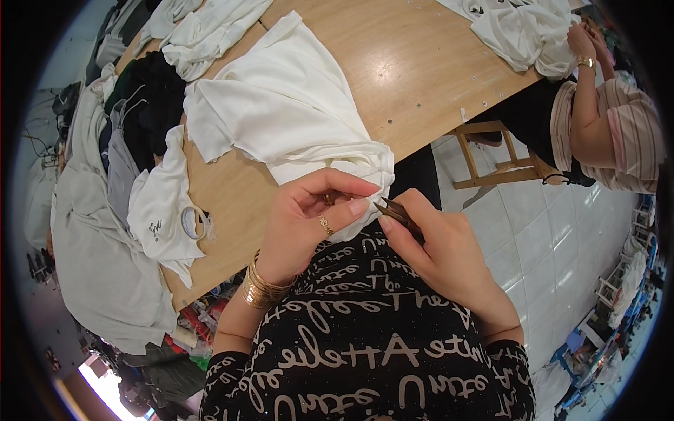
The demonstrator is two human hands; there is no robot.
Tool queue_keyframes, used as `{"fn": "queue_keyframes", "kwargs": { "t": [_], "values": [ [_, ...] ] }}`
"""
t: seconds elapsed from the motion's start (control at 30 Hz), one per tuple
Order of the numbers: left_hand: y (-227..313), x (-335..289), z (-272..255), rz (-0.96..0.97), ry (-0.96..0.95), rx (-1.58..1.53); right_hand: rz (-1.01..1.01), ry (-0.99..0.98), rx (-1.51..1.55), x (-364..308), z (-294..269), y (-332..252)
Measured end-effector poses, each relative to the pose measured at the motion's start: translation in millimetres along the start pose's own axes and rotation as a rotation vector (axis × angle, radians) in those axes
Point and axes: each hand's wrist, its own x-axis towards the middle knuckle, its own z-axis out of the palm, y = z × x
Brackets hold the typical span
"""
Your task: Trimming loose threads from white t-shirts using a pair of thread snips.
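A white garment lies spread over the near edge of the table, one end of it gathered in front of me. My left hand, wearing a ring and gold bangles, pinches the hem of that cloth between thumb and fingers. In my right hand is a pair of dark thread snips, their pointed blades apart and close to the pinched hem. Most of the snips' body is hidden inside my closed fingers.
The wooden table carries more white cloth at its far right, handled by another person. A tape roll rests on white fabric at left, beside heaped dark and grey garments. A wooden stool stands right.
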Motion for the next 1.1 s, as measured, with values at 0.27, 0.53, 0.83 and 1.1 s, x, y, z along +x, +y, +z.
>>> {"fn": "queue_keyframes", "kwargs": {
  "t": [0.27,0.53,0.83,1.1],
  "values": [
    [-0.2,-0.8,-0.5,0.023,-0.003,0.014,-0.013,-0.006,-0.029,0.3,-0.4,0.5],
    [-3.4,-1.1,-2.6,0.13,-0.06,0.092,-0.034,0.011,-0.069,0.6,-1.5,0.6],
    [-7.1,2.7,-3.9,0.245,-0.034,0.193,-0.066,0.012,-0.059,1.3,-0.4,2.5],
    [-4.8,0.9,-1.0,0.172,-0.036,0.075,-0.134,0.047,-0.084,3.7,2.7,3.9]
  ]
}}
